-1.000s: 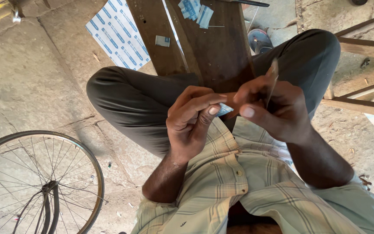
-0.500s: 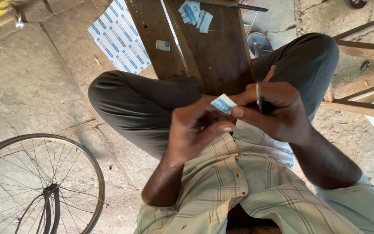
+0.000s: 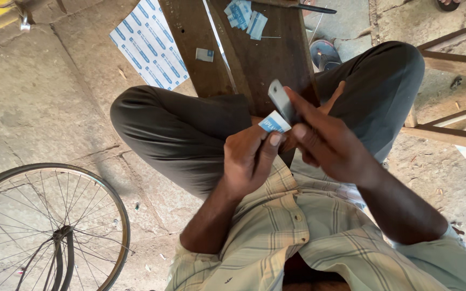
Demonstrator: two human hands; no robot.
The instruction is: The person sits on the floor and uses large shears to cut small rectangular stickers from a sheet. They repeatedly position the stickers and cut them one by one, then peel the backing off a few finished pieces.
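Two hands meet over the person's lap. The left hand (image 3: 249, 161) pinches a small blue and white paper wrapper (image 3: 274, 123) between the thumb and the first finger. The right hand (image 3: 327, 143) is closed around a thin grey metal blade (image 3: 280, 99), which sticks up past the fingers and sits just above the wrapper. I cannot tell if the blade and the wrapper touch.

The blade looks stiff, light and very thin. Its long edges are likely sharp, so the safe spot to hold it is on the flat sides or the short ends. It may be slippery too. The wrapper looks soft and easy to tear, so a light pinch at a corner is enough.

The person sits with knees up in dark trousers (image 3: 190, 134). Past the knees is a dark wooden tabletop (image 3: 276, 59) with more little blue wrappers (image 3: 244, 16) on it. A blue and white printed sheet (image 3: 149, 46) lies on the stone floor (image 3: 39, 102). A bicycle wheel (image 3: 44, 226) is near the left side.
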